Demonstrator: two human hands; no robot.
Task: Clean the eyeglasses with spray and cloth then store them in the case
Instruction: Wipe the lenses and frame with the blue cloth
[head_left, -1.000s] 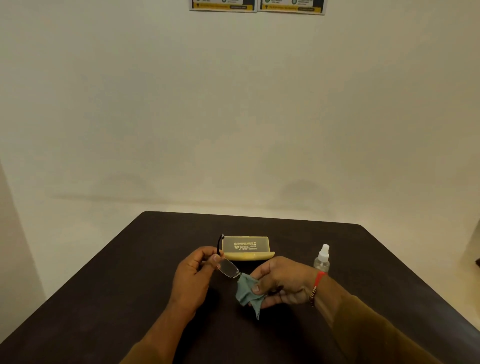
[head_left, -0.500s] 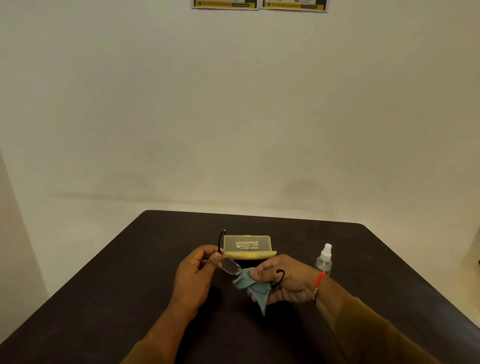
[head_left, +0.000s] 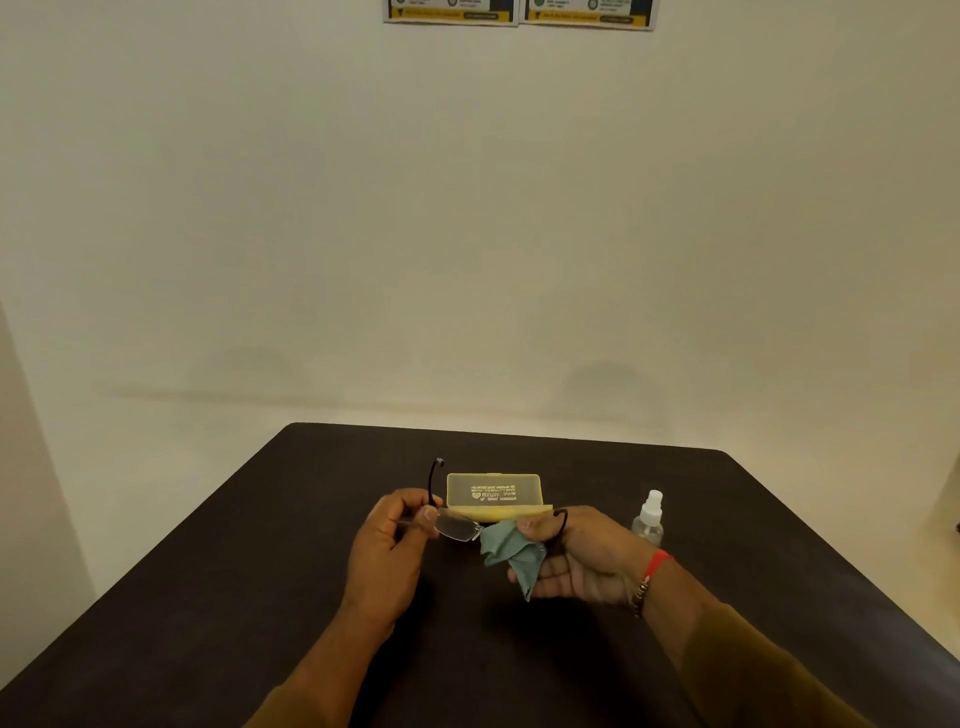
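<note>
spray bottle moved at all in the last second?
No. The small clear spray bottle with the white nozzle stands upright at the same spot on the dark table, right of the open yellow case, untouched by either hand.

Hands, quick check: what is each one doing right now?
Left hand: closed, pinching the eyeglasses at one lens end.
Right hand: closed on the cloth, wrapped over the other lens.

Plain cream wall (head_left: 467, 234), dim warm light. Two posters (head_left: 451, 11) cut off at top edge. Dark brown surface (head_left: 208, 597) with rounded far corners, pale floor (head_left: 171, 457) around.
</note>
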